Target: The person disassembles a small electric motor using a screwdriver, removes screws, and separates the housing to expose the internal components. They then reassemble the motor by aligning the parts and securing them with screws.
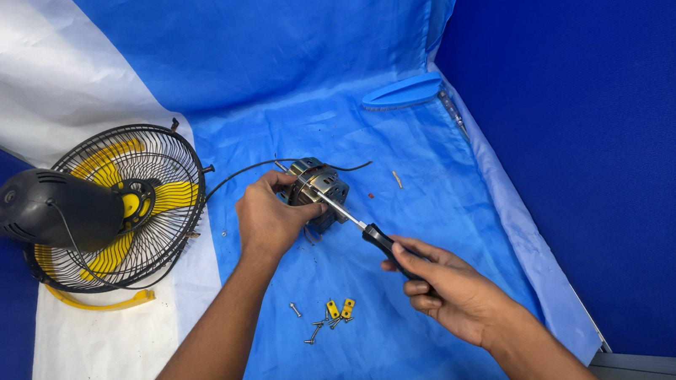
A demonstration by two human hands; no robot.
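At left of frame lay the fan. At centre, the left hand clasped the motor. The right hand, lower right, gripped the screwdriver, tip on the motor. A slipping tip could gouge the left fingers; loose screws below could scatter.

The left hand hides part of the motor; the screwdriver tip is too small to tell.

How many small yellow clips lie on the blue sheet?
2: one yellow clip and a second yellow clip side by side among the loose screws, between the two forearms. Others may be hidden.
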